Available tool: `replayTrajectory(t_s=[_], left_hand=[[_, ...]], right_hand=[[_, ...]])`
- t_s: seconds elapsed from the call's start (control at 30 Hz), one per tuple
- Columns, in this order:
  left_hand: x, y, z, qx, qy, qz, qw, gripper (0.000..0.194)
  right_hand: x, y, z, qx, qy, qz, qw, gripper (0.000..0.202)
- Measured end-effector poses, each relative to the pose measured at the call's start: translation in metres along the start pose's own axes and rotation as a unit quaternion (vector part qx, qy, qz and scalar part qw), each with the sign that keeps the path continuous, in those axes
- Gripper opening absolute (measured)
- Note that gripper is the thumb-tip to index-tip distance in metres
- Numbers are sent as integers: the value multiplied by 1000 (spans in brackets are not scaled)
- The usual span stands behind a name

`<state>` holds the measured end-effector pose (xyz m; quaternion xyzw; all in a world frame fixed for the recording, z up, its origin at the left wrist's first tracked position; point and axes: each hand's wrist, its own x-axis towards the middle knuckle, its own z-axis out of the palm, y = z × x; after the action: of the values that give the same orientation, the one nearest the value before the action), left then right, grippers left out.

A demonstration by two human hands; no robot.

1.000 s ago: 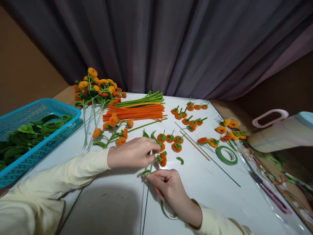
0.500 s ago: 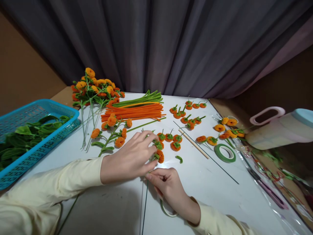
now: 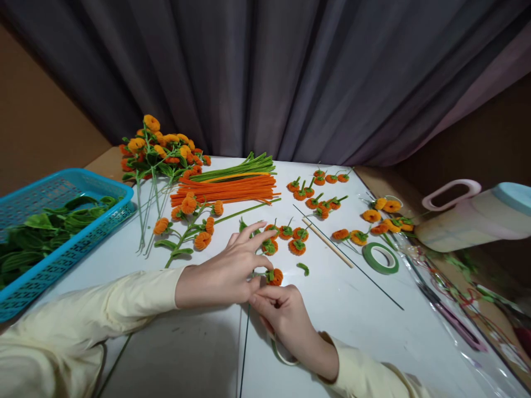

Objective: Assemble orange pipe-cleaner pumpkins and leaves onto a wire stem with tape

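Note:
My left hand reaches in from the left, its outer fingers stretched. Its thumb and index finger are at the green base of a small orange fuzzy flower. Opposite it, my right hand is closed in a pinch, fingertips meeting my left thumb. From that pinch a thin dark wire stem runs down towards me; the exact grip on it is hidden. A pale ring, perhaps a tape roll, shows partly beneath my right hand. More orange flowers with green bases lie just beyond.
A blue basket of green leaves stands left. Behind lie finished flower stems, orange pipe cleaners and green pipe cleaners. To the right are a wooden stick, green tape, pink-handled scissors and a jug.
The orange flower at my hands has shifted slightly down and right. My left hand's outer fingers have stretched out further, while my right hand stays nearly in place.

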<state>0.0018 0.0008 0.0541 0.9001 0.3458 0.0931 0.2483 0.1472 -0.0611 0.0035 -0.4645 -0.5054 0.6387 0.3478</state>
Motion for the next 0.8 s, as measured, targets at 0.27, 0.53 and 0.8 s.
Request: replayTrajectory(t_s=[0.27, 0.53, 0.8], left_hand=[[5, 7, -20, 13, -58, -60, 996, 34], [-8, 9, -38, 39, 88, -36, 995, 22], [-28, 4, -18, -72, -69, -116, 988, 35]], right_hand=[[0, -1, 1, -13, 15, 3, 1000, 44], [-1, -1, 1, -15, 29, 7, 999, 39], [-1, -1, 1, -8, 34, -20, 999, 40]])
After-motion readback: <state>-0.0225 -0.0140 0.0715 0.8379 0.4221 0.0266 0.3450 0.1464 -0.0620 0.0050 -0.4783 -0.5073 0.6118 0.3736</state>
